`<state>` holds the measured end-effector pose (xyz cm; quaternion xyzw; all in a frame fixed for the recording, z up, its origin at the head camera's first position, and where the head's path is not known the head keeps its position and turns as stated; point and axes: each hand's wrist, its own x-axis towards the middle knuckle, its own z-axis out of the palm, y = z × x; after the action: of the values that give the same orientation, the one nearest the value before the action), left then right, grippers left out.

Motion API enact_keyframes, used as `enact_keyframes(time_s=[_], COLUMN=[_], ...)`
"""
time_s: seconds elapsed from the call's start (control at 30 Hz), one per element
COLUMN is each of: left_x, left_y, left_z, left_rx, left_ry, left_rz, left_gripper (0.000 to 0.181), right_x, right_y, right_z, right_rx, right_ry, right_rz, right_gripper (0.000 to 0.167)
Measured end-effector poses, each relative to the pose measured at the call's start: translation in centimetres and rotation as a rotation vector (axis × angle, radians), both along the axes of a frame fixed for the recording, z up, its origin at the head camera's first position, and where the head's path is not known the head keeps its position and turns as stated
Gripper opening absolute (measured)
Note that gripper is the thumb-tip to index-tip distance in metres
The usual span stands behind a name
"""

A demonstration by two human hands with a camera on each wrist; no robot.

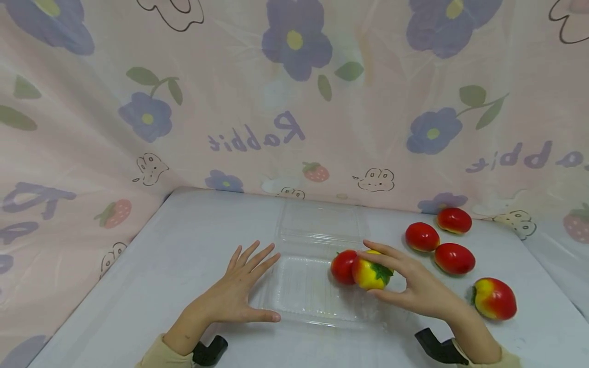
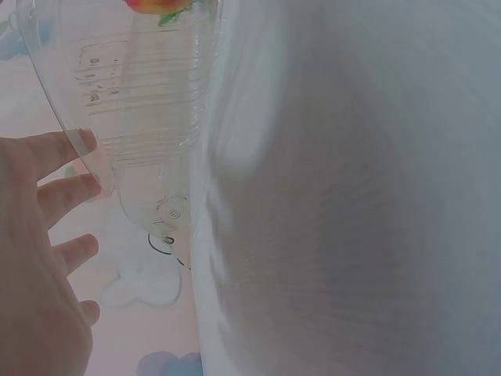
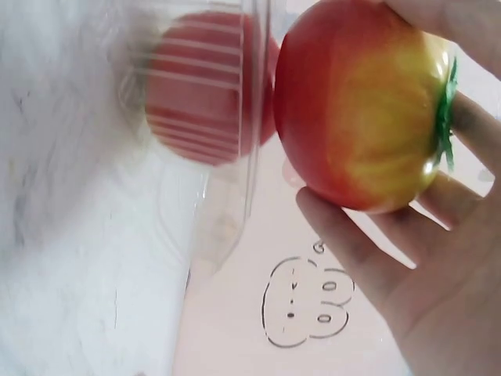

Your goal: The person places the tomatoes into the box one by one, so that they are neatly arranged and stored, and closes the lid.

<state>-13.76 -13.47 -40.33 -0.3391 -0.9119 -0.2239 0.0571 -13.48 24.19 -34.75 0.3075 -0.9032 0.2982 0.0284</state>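
Note:
My right hand (image 1: 420, 290) grips a red-and-yellow toy tomato (image 1: 370, 273) with a green leafy top, thumb on the near side and fingers on the far side. It is held over the right part of a clear plastic clamshell box (image 1: 299, 316). Inside the box sits a red tomato (image 1: 342, 267), partly hidden behind the held one; the right wrist view shows this red tomato (image 3: 196, 94) through the box wall. Fingers spread, my left hand (image 1: 232, 296) is at the box's left side. In the left wrist view its fingertips (image 2: 84, 141) overlap the clear rim, apparently touching it.
The box's transparent lid (image 1: 322, 222) lies folded back behind it. To the right are several more tomatoes, among them a red one (image 1: 454, 258) and a red-yellow one (image 1: 494, 299) nearest me. A printed curtain (image 1: 257, 97) hangs along the white table's back edge.

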Motion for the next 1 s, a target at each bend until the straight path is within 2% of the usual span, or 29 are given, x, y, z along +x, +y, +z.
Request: enact_keyframes(time_s=[0.4, 0.77, 1.0], left_x=[0.0, -0.1, -0.1], left_y=[0.0, 0.0, 0.1], left_z=[0.1, 0.1, 0.1], left_rx=[-0.002, 0.002, 0.006], left_ry=[-0.014, -0.017, -0.035], left_rz=[-0.003, -0.002, 0.003], left_gripper=[0.106, 0.106, 0.107], right_x=[0.7, 1.1, 1.4], right_y=[-1.5, -2.3, -2.5], right_z=[0.0, -0.2, -0.6], right_rx=[-0.002, 0.023, 0.071], right_ry=[-0.105, -0.152, -0.213], right_rz=[0.05, 0.095, 0.091], right_gripper=[0.065, 0.062, 0.059])
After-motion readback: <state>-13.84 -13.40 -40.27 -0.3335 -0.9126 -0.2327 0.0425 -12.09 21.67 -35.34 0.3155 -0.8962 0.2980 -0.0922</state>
